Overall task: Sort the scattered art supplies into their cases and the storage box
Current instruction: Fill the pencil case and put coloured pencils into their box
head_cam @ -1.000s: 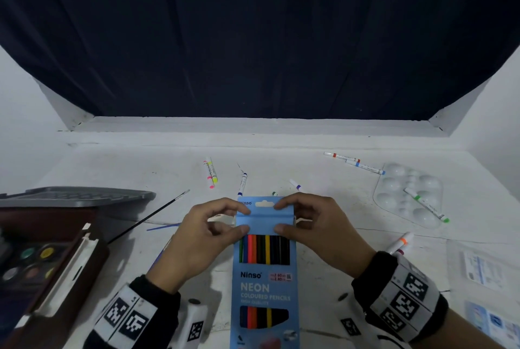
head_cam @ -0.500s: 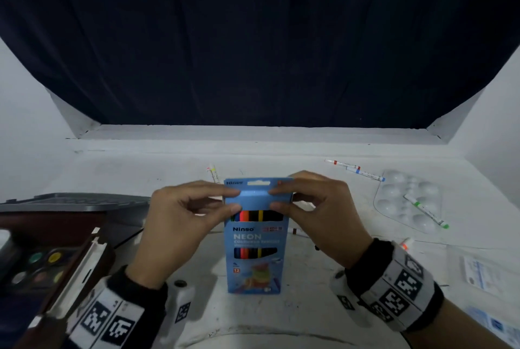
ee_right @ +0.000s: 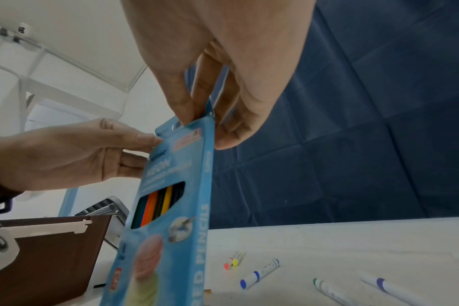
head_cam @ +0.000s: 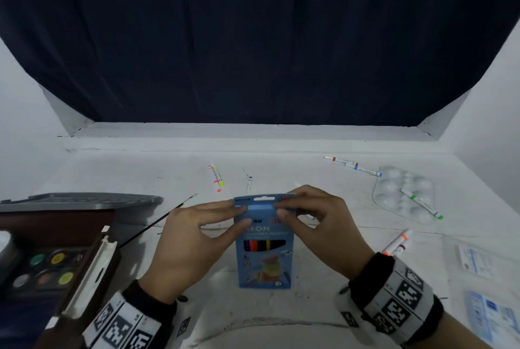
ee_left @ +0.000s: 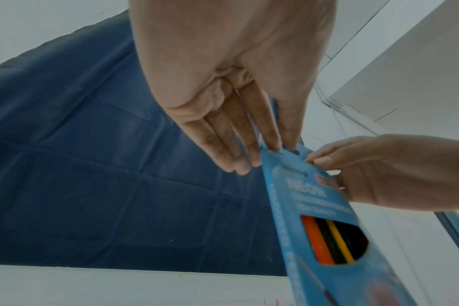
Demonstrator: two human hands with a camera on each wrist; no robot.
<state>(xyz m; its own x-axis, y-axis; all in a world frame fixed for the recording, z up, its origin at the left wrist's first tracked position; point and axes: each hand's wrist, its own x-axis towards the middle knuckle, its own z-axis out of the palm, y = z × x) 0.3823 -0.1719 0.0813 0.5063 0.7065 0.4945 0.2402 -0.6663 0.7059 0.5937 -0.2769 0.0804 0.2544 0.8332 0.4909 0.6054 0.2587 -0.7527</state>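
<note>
A blue box of neon coloured pencils (head_cam: 264, 247) stands upright on the white table, its window showing orange, yellow and dark pencils (ee_left: 328, 242). My left hand (head_cam: 225, 216) pinches the top flap at its left corner between thumb and fingers (ee_left: 273, 142). My right hand (head_cam: 292, 208) pinches the flap at its right corner, thumb in front and fingers (ee_right: 231, 132) behind the box (ee_right: 170, 207). Both hands hold only the box.
An open brown case with round paint pans (head_cam: 47, 267) and a grey lid (head_cam: 78, 199) sits at left. A thin black brush (head_cam: 157, 220), several markers (head_cam: 216, 178) (head_cam: 351, 164) (head_cam: 396, 241), a white palette (head_cam: 394, 196) holding a green marker (head_cam: 422, 203), and clear packets (head_cam: 478, 260) lie around.
The pencil box went from lying flat towards me to standing upright on its bottom end. Both hands kept their hold on the top flap and rose with it.
</note>
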